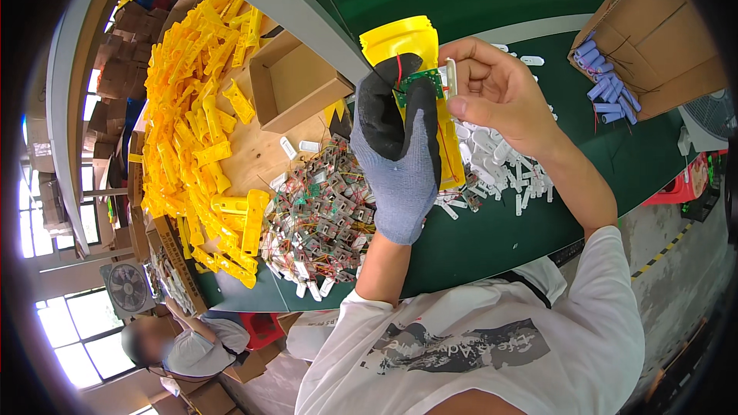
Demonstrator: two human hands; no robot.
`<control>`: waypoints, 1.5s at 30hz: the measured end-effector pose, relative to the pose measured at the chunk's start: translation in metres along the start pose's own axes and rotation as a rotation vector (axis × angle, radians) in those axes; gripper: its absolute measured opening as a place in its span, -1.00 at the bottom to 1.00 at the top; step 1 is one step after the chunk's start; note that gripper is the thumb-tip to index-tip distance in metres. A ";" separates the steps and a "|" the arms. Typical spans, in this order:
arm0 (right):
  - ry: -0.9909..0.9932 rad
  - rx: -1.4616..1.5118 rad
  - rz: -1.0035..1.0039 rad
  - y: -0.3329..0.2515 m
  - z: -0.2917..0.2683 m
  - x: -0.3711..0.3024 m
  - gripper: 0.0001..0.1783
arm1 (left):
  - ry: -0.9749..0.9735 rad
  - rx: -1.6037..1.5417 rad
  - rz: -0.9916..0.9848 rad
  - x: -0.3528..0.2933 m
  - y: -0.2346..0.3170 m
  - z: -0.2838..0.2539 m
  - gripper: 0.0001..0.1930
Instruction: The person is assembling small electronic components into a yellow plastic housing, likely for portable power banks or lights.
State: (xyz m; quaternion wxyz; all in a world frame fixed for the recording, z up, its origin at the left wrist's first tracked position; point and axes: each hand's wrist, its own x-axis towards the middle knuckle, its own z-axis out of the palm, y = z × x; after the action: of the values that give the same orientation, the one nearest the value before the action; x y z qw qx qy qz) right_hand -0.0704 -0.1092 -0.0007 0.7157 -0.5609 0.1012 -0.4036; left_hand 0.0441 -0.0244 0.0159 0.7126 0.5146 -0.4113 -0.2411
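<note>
My left hand, in a grey knit glove with black coated fingers, is closed round a yellow plastic casing. Its thumb and fingers also press on a small green circuit board lying against the casing. A red wire loops up from the board's left side. My right hand is bare, with thumb and fingers pinching a small white plastic piece at the board's right edge. The glove hides part of the board, so I cannot tell how the white piece is joined to it.
Yellow casings are heaped at left beside an open cardboard box. Wired circuit boards pile near my left wrist; white plastic pieces lie to the right. Purple battery cells sit in a carton. A metal post slants overhead.
</note>
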 end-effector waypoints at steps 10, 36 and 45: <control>-0.025 -0.308 -0.052 -0.016 0.004 -0.009 -0.47 | 0.058 0.274 0.196 -0.005 -0.006 0.001 -0.74; 0.010 -0.528 -0.402 -0.012 0.021 -0.024 -0.56 | 0.039 0.354 0.251 -0.021 0.017 0.000 -0.77; 0.079 -0.232 -0.270 -0.005 0.024 -0.021 -0.59 | 0.048 0.342 0.209 -0.017 0.018 0.004 -0.79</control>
State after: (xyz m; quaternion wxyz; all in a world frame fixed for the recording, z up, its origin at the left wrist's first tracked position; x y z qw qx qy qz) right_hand -0.0718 -0.0780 0.0053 0.5808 -0.6320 0.0988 -0.5034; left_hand 0.0297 -0.0073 0.0278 0.6456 0.5884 -0.4802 -0.0801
